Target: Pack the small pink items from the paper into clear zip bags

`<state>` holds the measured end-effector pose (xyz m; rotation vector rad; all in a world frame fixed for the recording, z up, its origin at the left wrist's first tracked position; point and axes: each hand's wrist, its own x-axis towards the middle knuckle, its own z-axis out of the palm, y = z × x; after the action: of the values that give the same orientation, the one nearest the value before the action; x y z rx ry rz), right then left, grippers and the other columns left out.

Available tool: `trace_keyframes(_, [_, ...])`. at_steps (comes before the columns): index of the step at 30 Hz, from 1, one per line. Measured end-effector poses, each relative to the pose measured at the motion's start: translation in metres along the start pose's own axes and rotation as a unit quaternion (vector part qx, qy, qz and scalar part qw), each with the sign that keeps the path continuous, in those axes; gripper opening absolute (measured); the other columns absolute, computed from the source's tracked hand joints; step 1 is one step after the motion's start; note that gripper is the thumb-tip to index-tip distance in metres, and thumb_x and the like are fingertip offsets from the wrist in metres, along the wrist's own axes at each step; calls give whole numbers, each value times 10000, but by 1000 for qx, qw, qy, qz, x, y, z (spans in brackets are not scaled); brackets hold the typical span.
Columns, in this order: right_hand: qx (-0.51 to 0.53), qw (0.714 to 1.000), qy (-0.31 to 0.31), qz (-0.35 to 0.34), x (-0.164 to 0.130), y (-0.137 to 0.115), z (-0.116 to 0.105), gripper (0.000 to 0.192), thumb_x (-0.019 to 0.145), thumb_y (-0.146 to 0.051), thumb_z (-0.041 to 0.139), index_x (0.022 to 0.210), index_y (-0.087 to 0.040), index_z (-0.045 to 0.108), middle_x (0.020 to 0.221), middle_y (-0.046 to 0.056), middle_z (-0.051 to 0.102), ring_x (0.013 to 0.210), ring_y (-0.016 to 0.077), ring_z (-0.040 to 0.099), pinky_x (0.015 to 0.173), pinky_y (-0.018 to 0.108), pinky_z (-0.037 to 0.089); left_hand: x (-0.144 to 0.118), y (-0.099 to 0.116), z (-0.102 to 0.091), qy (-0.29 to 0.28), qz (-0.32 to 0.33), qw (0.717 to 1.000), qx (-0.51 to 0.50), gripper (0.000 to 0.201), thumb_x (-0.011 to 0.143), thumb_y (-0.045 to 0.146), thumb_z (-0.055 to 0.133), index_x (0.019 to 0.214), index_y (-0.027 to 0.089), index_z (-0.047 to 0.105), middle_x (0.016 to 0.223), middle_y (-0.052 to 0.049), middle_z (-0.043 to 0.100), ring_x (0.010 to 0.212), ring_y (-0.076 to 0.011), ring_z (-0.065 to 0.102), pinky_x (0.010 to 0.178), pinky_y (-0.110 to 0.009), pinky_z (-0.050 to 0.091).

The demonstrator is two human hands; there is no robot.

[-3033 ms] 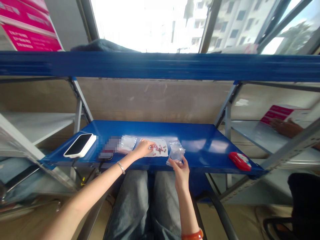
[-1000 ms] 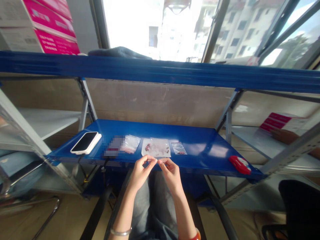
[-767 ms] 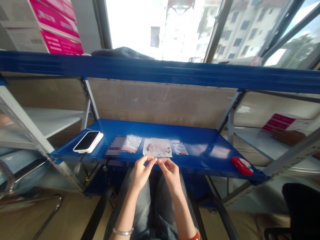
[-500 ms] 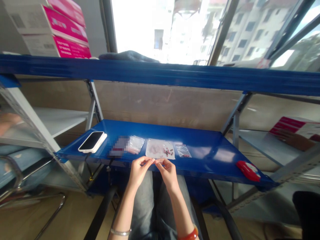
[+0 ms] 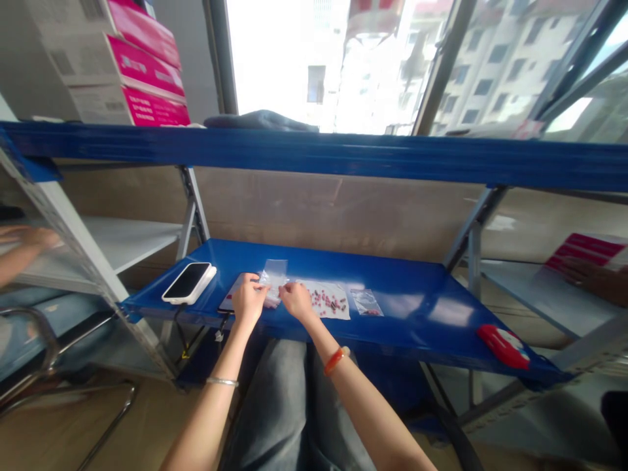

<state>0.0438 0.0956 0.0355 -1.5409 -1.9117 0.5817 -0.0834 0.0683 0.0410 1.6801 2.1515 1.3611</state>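
Observation:
My left hand [image 5: 248,302] and my right hand [image 5: 297,301] are close together over the blue table, fingers pinched. Between their fingertips a small clear plastic bag [image 5: 275,268] stands out, its lower edge at both hands. Beneath it lies a stack of clear bags [image 5: 271,299], partly hidden by my fingers. Just right of my right hand is a white sheet [image 5: 343,312] scattered with several small pink and dark bead-like pieces [image 5: 328,301]. Farther right lies another small clear bag [image 5: 367,302] with reddish pieces in its lower part.
A phone in a white case [image 5: 189,282] lies at the table's left, with a flat dark-edged object [image 5: 228,301] behind my left hand. A red pouch-like thing [image 5: 504,346] sits at the right end. A blue shelf beam [image 5: 314,154] crosses above. Other people's hands show at both sides.
Both hands have moved forward and left, from the table's front edge to the stack of bags. A clear bag now stands up between their fingers. The view has shifted slightly.

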Motion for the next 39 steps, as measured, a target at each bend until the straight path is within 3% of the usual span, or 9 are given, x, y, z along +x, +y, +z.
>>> trace_keyframes(3, [-72,997,-13,6,8,-5,11,263,796,-250,491,692,-108,687,824,181,687,959,299,568,801,353,402,4,-11,11,-9,-5,997,78,227,691,249,654,887,184,561,750,-70,701,825,-277,650,736,-378,419])
trace_keyframes(7, [-113,993,-31,6,5,-4,24,241,802,-239,513,753,-81,689,884,205,679,967,304,572,849,365,384,-2,-22,24,-9,-8,994,112,298,675,201,652,954,179,551,710,-68,686,843,-299,634,747,-410,398])
trace_keyframes(13, [-133,991,-14,4,5,-4,22,229,797,-277,532,775,-117,694,915,179,676,990,286,546,827,330,382,-7,-23,27,22,-14,990,142,341,677,263,649,992,171,556,910,-119,657,947,-315,573,779,-412,399])
trace_keyframes(18, [-134,987,79,30,7,18,-26,299,845,-309,450,783,-139,689,901,149,668,932,255,550,837,329,353,-11,-6,20,63,-28,988,138,363,747,329,599,1060,152,552,1105,-177,582,1056,-348,497,844,-458,384])
trace_keyframes(22, [-128,964,176,150,-2,68,-76,287,840,-306,450,919,-138,669,979,170,641,997,296,527,800,343,360,-17,13,21,98,-27,993,66,313,785,313,562,1056,158,552,1154,-166,560,1088,-333,484,886,-460,370])
trace_keyframes(25, [-138,940,204,237,-15,109,-96,360,797,-271,508,1106,-111,605,1099,203,598,1050,321,513,798,364,367,-28,31,31,104,-8,995,1,265,792,274,551,1035,168,552,1135,-141,580,1092,-313,493,911,-448,364])
trace_keyframes(29, [-156,938,190,246,-33,141,-95,406,779,-282,525,1138,-111,601,1150,209,577,1071,320,515,819,372,364,-52,58,48,81,27,993,-77,223,789,241,545,1004,180,555,1086,-126,606,1063,-291,520,919,-435,376])
trace_keyframes(34, [-152,933,241,219,-47,143,-83,307,800,-247,485,1028,-148,666,1139,161,603,1069,289,515,829,353,352,-85,84,59,57,69,984,-153,177,796,230,531,961,177,565,1000,-118,631,986,-262,558,903,-402,402])
trace_keyframes(39, [-69,924,313,207,-67,145,-79,284,801,-227,458,915,-116,694,949,153,669,897,269,572,779,342,372,-111,89,62,12,68,971,-231,185,798,224,532,975,183,568,1008,-102,641,988,-233,575,887,-385,427])
